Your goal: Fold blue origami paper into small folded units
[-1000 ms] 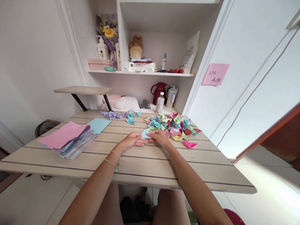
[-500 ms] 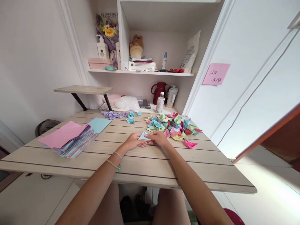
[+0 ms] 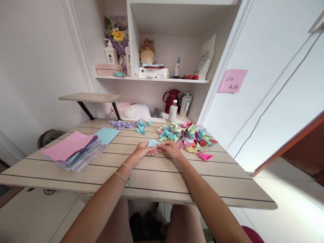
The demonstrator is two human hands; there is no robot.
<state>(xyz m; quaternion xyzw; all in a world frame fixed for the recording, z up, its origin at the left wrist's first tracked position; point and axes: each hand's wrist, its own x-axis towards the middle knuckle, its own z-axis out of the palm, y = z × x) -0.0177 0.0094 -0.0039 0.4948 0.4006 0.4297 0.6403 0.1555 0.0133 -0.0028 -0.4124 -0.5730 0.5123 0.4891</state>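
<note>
A small light-blue folded paper (image 3: 153, 142) is held between both hands just above the middle of the table. My left hand (image 3: 143, 151) is closed on its left side, thumb on top and fingers beneath. My right hand (image 3: 169, 148) pinches its right edge between thumb and fingers. The paper shows a triangular shape with a crease; its lower part is hidden by the fingers. Right behind my right hand lies a heap of colourful folded paper boats (image 3: 188, 135), with a bright pink boat (image 3: 205, 156) at its near edge.
To the left sits a stack of coloured paper sheets (image 3: 83, 153), with a blue sheet (image 3: 108, 135) beside it. Purple folded pieces (image 3: 122, 125) and blue ones (image 3: 141, 127) lie at the back. A bottle (image 3: 173, 112) and red jug (image 3: 172, 100) stand behind; a small raised shelf (image 3: 89, 97) is back left.
The blue folded paper has shifted slightly left and up and shows more above the fingers. My right fingers have slid from over its top to its right edge.
</note>
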